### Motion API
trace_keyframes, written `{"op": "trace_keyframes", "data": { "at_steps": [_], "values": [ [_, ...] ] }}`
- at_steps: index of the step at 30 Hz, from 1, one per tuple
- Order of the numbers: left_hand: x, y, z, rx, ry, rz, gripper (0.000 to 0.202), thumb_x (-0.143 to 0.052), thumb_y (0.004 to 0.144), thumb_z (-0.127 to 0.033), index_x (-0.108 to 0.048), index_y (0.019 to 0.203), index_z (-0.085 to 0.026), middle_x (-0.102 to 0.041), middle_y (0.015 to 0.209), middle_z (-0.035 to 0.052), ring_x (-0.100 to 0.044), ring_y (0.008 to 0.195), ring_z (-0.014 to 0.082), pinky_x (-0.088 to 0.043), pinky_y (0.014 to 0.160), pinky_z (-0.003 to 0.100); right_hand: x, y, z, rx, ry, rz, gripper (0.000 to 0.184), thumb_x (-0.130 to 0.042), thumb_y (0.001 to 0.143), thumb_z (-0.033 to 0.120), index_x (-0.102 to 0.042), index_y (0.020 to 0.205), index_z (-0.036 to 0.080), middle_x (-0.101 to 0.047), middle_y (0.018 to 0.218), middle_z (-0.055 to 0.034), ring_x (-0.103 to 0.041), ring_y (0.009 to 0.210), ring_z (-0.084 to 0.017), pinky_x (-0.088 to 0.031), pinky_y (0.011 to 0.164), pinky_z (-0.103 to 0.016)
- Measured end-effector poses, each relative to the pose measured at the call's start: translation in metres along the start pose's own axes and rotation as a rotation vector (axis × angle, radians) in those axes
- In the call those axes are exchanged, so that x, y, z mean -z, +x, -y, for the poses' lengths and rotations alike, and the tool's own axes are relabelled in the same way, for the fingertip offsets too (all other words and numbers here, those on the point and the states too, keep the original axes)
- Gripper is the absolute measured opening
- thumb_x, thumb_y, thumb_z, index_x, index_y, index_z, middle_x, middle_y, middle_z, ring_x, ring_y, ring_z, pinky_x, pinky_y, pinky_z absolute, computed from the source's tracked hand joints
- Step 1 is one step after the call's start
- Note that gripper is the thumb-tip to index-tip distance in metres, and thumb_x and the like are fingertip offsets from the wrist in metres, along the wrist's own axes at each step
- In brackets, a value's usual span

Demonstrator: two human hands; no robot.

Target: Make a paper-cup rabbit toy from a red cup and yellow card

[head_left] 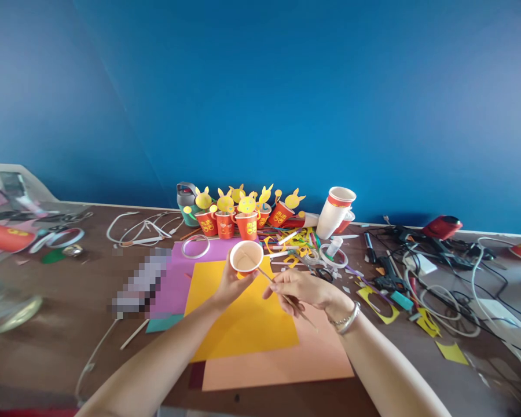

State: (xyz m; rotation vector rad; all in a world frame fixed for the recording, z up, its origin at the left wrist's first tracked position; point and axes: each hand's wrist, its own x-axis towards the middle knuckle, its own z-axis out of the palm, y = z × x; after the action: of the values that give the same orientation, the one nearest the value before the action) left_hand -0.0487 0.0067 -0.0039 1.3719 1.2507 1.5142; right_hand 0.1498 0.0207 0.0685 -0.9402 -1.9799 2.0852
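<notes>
My left fingers are curling together around a paper cup, clamping its side, while my right fingers are pinching a thin stick. The cup's mouth is tilting up toward me, so I am looking into its pale inside, and its long axis is leaning away from me. The stick is running diagonally, with its tip pointing up and left at the cup's rim; I cannot tell whether they are touching. My left hand is lifting the cup above a yellow paper sheet, near the middle of the table. My right hand is turning palm-down, with a silver bangle on its wrist. Near the table's back edge, red cups with yellow rabbit ears are standing, printed with gold characters. White cups are leaning beside them.
</notes>
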Motion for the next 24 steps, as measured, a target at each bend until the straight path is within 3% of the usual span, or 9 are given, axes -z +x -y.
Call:
{"op": "trace_keyframes", "data": {
  "at_steps": [7,16,24],
  "values": [
    [-0.0019,-0.0001,-0.0039,0.042,-0.075,-0.011,0.057,-0.078,0.062,-0.037,-0.053,0.110,-0.019,-0.067,0.089,0.0064,-0.064,0.080,0.0209,-0.052,0.074,0.035,0.0010,-0.0009,-0.0002,0.000,-0.033,0.008,0.045,-0.047,0.088,0.047,-0.065,0.100,0.008,-0.056,0.047,0.0041,-0.047,0.035,-0.006,-0.034,0.037,-0.017],
    [-0.0014,-0.0007,-0.0036,0.027,-0.033,0.001,0.057,-0.077,0.062,-0.037,-0.054,0.112,-0.019,-0.067,0.092,0.0066,-0.064,0.081,0.0210,-0.052,0.074,0.035,-0.0007,0.0000,0.0000,0.005,0.003,0.000,0.041,-0.046,0.089,0.043,-0.066,0.098,0.008,-0.054,0.045,0.0046,-0.046,0.035,-0.006,-0.032,0.036,-0.017],
    [-0.0018,-0.0001,-0.0044,0.073,-0.081,0.016,0.051,-0.078,0.061,-0.040,-0.057,0.103,-0.019,-0.067,0.083,0.0050,-0.063,0.081,0.0221,-0.049,0.076,0.036,-0.0009,0.0009,-0.0020,0.016,-0.018,-0.004,0.043,-0.046,0.090,0.045,-0.065,0.099,0.008,-0.054,0.047,0.0043,-0.046,0.036,-0.006,-0.032,0.037,-0.017]
  ]
}}
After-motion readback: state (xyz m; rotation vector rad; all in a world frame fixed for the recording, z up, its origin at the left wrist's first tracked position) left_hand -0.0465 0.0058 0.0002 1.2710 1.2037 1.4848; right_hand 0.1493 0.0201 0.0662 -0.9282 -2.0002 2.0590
